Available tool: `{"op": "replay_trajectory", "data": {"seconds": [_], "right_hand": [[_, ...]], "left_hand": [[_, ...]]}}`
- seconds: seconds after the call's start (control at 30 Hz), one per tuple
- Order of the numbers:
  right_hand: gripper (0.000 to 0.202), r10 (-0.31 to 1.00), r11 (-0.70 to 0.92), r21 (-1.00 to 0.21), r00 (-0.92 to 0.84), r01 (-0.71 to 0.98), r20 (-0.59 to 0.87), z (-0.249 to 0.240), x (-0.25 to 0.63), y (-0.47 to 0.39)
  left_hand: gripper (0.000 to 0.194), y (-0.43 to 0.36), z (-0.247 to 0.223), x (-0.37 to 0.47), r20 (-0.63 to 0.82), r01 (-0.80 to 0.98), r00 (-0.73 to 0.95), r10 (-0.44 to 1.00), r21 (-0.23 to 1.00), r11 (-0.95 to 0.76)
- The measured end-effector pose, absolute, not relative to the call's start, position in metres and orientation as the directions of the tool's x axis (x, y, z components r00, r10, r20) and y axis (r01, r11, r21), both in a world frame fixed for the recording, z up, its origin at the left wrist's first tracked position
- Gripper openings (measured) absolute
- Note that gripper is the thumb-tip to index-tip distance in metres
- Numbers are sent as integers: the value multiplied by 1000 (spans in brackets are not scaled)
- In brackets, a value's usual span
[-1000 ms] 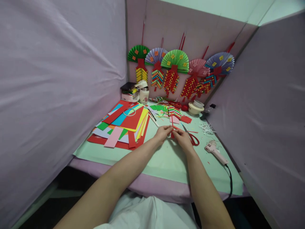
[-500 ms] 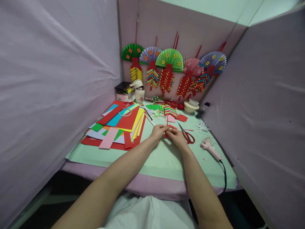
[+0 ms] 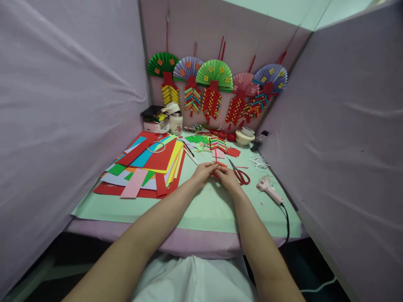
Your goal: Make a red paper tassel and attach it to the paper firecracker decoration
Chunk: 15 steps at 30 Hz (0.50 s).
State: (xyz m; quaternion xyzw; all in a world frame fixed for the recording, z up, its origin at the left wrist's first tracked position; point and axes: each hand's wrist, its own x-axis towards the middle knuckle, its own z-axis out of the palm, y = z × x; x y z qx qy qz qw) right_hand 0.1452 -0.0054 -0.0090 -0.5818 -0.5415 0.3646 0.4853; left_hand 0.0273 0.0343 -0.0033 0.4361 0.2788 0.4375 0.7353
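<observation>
My left hand [image 3: 204, 171] and my right hand [image 3: 227, 175] meet over the middle of the green table sheet [image 3: 204, 209]. Both pinch a small red paper piece [image 3: 216, 173], mostly hidden by the fingers. A thin red strip [image 3: 215, 155] rises just beyond the fingertips. Behind them lies a bundle of small coloured paper rolls [image 3: 218, 144], with a pink paper piece [image 3: 218, 153] in front of it. Red-handled scissors [image 3: 241, 175] lie right beside my right hand. A white pen [image 3: 190, 156] is to the left, beyond my left hand.
Stacked coloured paper [image 3: 157, 167] covers the left side, a ring [image 3: 156, 147] on top. At right lies a corded glue gun [image 3: 270, 191]. A flask [image 3: 176, 122], a box [image 3: 155, 126] and bowls [image 3: 244, 136] stand at the back. Paper fans [image 3: 215, 75] hang on the wall.
The whole view has shifted, so everything appears farther left. Both hands remain together at the red piece, of which less shows below the fingers.
</observation>
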Motion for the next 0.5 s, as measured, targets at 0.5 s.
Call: {"op": "replay_trajectory", "data": {"seconds": [0.5], "right_hand": [[37, 975, 27, -995, 215, 91, 46, -19, 155, 3]], "left_hand": [[18, 47, -5, 22, -36, -553, 545, 838, 735, 392]]}}
